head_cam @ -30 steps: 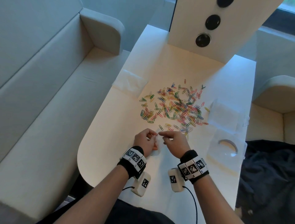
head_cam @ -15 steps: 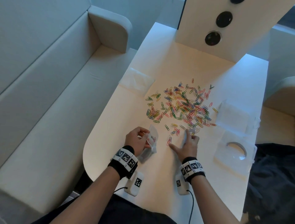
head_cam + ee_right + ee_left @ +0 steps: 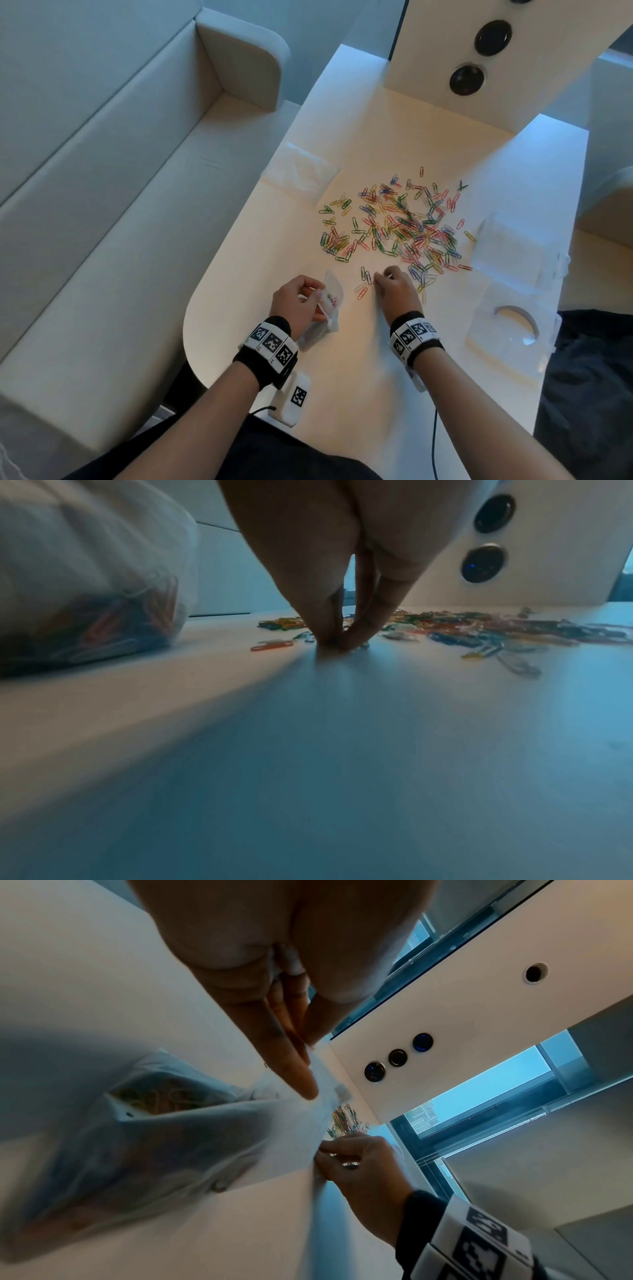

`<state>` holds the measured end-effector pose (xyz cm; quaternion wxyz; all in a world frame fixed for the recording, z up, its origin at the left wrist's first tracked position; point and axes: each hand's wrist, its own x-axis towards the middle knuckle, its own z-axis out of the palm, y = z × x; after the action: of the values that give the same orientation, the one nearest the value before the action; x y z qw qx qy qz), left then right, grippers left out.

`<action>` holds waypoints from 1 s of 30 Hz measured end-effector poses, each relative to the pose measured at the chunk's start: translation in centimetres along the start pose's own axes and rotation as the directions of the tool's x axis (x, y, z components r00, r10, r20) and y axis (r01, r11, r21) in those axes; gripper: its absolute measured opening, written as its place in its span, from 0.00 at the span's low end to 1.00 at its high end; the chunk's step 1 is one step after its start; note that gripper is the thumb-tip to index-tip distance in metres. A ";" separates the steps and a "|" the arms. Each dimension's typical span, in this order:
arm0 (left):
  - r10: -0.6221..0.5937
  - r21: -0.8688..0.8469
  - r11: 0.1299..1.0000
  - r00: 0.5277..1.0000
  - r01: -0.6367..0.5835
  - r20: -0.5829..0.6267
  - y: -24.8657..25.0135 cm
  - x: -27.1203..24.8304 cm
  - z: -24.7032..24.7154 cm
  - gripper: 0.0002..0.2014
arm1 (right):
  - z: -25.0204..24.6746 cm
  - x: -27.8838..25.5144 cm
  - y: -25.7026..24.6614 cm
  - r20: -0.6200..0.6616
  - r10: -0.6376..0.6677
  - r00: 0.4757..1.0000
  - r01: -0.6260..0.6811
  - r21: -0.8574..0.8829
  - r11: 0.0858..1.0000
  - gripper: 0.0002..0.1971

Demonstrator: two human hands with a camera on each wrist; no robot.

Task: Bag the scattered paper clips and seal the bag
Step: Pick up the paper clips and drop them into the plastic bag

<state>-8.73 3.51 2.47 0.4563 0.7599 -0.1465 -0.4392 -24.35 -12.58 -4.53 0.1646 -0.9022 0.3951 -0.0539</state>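
Note:
Many coloured paper clips [image 3: 400,226] lie scattered on the white table [image 3: 260,260]. My left hand [image 3: 298,301] pinches the mouth edge of a small clear plastic bag [image 3: 330,301] with some clips in it; the bag [image 3: 164,1134] hangs below my fingers [image 3: 294,1074]. My right hand [image 3: 394,287] is down at the near edge of the pile, its fingertips [image 3: 337,639] pinched together on the tabletop among a few loose clips. An orange clip [image 3: 272,645] lies just left of them. Whether a clip sits between the fingertips is hidden.
Another clear bag [image 3: 301,169] lies at the table's left edge and clear packaging [image 3: 510,308] at the right. A white panel with round black sockets [image 3: 467,78] stands at the back. A pale sofa [image 3: 120,171] runs along the left.
My right hand left the bag's mouth, reached to the clips, and its fingers have now curled into a pinch on the table. My left hand keeps hold of the bag.

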 end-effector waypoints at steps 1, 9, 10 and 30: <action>0.000 0.003 1.000 1.000 0.000 -0.001 0.0 0.0 0.0 0.04 | -0.1 0.1 -0.1 0.025 -0.004 1.000 0.004 -0.016 1.000 0.03; -0.002 0.037 0.999 1.000 0.002 -0.003 -0.5 -0.3 -0.1 0.04 | -3.0 3.9 -1.3 0.350 0.146 0.926 -0.077 -0.203 0.976 0.10; 0.002 0.045 0.999 1.000 -0.002 -0.004 -0.4 -0.4 -0.1 0.04 | -3.4 4.5 -1.1 0.362 0.200 0.911 -0.143 -0.176 0.974 0.08; 0.085 0.061 0.994 0.996 -0.086 0.020 1.4 -0.4 2.3 0.05 | -7.0 -1.9 -8.3 0.296 0.000 0.955 -0.146 0.472 0.870 0.09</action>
<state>-10.58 1.68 3.37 0.4496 0.7628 -0.1967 -0.4212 -21.51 -7.70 4.94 0.4442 -0.8136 0.3748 -0.0146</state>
